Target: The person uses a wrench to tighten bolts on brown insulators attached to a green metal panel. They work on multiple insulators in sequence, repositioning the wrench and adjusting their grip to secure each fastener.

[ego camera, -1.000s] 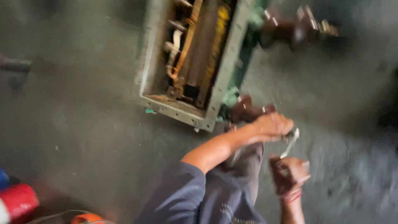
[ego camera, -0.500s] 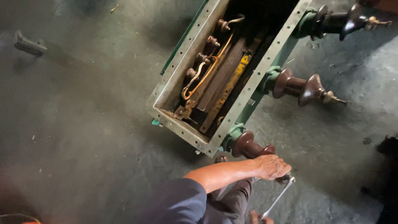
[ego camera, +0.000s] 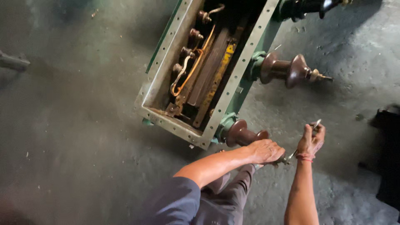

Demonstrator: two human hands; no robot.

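Head view: the left hand (ego camera: 264, 151) lies closed over the tip of the nearest brown insulator bushing (ego camera: 243, 135), while the right hand (ego camera: 311, 141), just to its right, pinches a thin metal wrench (ego camera: 302, 141) whose long axis slants up and away from that tip (its lower end is hidden under the left hand). Farther off, the open green transformer tank (ego camera: 233, 79) rests on the floor (ego camera: 75, 125); three bushings show along its right side, the farthest cut by the frame's edge.

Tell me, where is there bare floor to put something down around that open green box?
Bare floor lies left of the open green box, and more lies right of the middle brown insulator. It is crowded at the near corner, where the left hand and right hand work a metal tool.
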